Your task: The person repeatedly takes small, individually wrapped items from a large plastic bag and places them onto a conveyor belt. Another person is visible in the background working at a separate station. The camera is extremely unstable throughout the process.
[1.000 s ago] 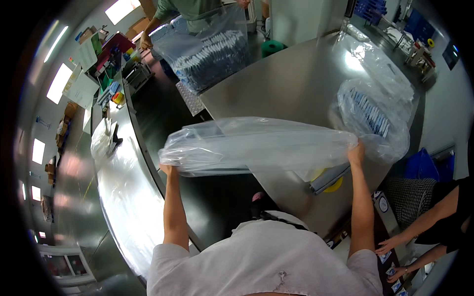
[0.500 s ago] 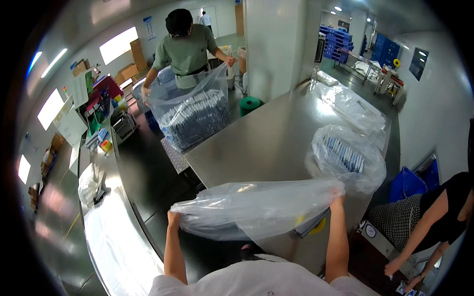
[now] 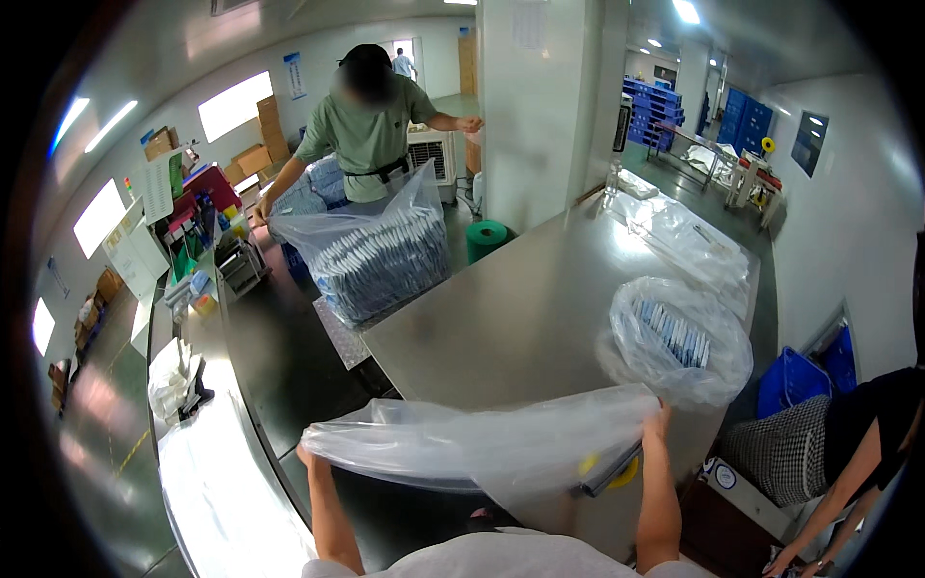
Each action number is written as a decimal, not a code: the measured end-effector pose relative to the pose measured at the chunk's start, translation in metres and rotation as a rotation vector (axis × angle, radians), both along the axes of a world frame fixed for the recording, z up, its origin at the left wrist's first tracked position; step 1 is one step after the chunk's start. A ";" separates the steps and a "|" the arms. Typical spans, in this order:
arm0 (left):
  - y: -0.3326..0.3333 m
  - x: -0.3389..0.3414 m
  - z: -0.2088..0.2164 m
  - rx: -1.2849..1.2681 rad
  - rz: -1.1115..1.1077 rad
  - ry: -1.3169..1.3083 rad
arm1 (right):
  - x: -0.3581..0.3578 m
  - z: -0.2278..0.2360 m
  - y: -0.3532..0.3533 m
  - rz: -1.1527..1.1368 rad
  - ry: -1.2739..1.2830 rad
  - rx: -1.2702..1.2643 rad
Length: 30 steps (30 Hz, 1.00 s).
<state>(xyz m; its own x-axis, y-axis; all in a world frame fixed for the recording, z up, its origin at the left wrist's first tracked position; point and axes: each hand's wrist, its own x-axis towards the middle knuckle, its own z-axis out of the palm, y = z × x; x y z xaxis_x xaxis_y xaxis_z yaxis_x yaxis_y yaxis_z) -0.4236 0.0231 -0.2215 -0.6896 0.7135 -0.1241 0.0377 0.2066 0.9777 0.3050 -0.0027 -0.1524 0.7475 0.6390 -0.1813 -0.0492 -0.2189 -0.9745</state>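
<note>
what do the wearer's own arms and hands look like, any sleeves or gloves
Both forearms rise bare from the lower edge, with no long sleeves. The left hand and right hand show no gloves, and no watch or band is visible on either wrist. Only a light grey short-sleeved top covers the shoulders. Rings are too small to tell.

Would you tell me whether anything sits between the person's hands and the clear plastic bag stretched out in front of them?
Nothing visible does. The left hand and right hand each grip an end of the clear plastic bag directly, holding it spread above the steel table.
</note>
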 end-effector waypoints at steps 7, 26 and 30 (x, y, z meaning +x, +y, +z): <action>-0.006 -0.037 -0.102 0.079 0.014 -0.425 | 0.052 -0.155 0.001 -0.190 0.323 0.120; 0.245 0.097 0.100 0.334 -0.571 0.440 | 0.121 0.087 0.045 0.389 -1.308 -0.326; 0.143 0.066 -0.031 0.149 -0.865 0.026 | 0.086 0.024 -0.006 0.677 -0.831 -0.575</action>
<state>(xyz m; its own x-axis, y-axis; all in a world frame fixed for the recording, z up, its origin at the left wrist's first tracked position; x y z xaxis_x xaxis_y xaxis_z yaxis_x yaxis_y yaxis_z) -0.3572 0.1661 -0.2529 0.0992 0.9949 0.0205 0.1442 -0.0347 0.9889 0.3910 -0.0090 -0.1286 0.3168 0.9291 -0.1910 0.8355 -0.3687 -0.4075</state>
